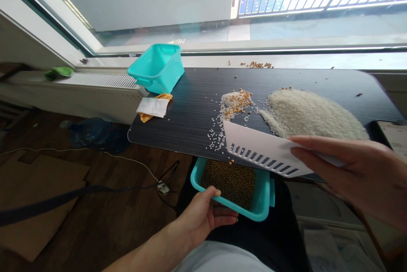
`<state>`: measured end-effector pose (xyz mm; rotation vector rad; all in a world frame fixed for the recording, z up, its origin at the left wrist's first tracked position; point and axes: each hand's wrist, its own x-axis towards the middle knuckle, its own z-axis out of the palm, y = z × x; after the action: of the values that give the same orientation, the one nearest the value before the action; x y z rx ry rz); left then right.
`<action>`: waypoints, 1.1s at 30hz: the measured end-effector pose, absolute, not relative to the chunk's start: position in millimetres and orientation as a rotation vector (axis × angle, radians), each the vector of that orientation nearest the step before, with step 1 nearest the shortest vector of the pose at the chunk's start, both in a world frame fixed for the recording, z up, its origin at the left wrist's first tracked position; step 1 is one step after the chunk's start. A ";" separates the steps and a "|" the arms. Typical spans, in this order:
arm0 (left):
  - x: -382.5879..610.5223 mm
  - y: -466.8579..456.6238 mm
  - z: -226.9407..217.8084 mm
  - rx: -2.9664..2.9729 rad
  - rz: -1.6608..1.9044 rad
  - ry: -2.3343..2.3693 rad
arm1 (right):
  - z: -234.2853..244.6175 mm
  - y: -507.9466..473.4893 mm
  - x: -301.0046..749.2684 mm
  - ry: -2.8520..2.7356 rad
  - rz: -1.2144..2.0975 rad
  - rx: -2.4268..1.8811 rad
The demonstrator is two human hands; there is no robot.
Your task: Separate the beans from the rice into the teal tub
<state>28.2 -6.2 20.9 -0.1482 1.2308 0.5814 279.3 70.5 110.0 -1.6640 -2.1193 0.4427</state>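
My left hand (206,212) grips the near rim of a turquoise plastic tub (262,214), thumb over the edge and fingers underneath. Yellow-brown beans (229,183) fill its bottom, and it sits just below the table's front edge. Held in my right hand (352,166) is a white slotted plastic scraper (254,142), slanting over the front of the table. Beyond the scraper's tip lies a small mixed pile of beans and rice (235,102), with loose grains scattered nearby. A large heap of white rice (311,113) spreads to the right, partly behind the scraper and hand.
An empty-looking turquoise tub (173,74) stands at the dark table's (190,127) back left. A white folded cloth (153,107) rests on an orange cloth (146,117) there. More beans (257,65) lie by the windowsill. Cables (127,157) and a large bottle (98,134) are on the floor.
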 end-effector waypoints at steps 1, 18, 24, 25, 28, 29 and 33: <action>28.3 -6.0 20.9 -0.149 0.583 1.231 | 108.5 69.9 281.5 -2.124 0.455 -1.670; 23.9 -13.0 11.1 -0.152 0.611 1.189 | 89.0 62.3 192.8 -1.947 0.737 -1.637; 19.9 -14.0 11.9 -0.151 0.608 1.223 | 72.8 61.8 210.9 -1.834 0.584 -1.789; 20.0 -13.7 12.1 -0.150 0.610 1.226 | 72.3 60.7 219.0 -1.809 0.551 -1.821; 21.9 -12.4 12.6 -0.157 0.612 1.234 | 72.7 59.2 239.3 -1.743 0.470 -1.908; 23.0 -12.0 12.8 -0.160 0.610 1.239 | 73.2 59.3 244.4 -1.726 0.447 -1.932; 28.5 -11.2 14.1 -0.158 0.592 1.263 | 76.2 62.3 262.5 -1.667 0.345 -2.023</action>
<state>28.5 -11.2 14.1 -0.1579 1.2627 0.5923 262.5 62.3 76.2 -2.0226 -1.6665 0.3451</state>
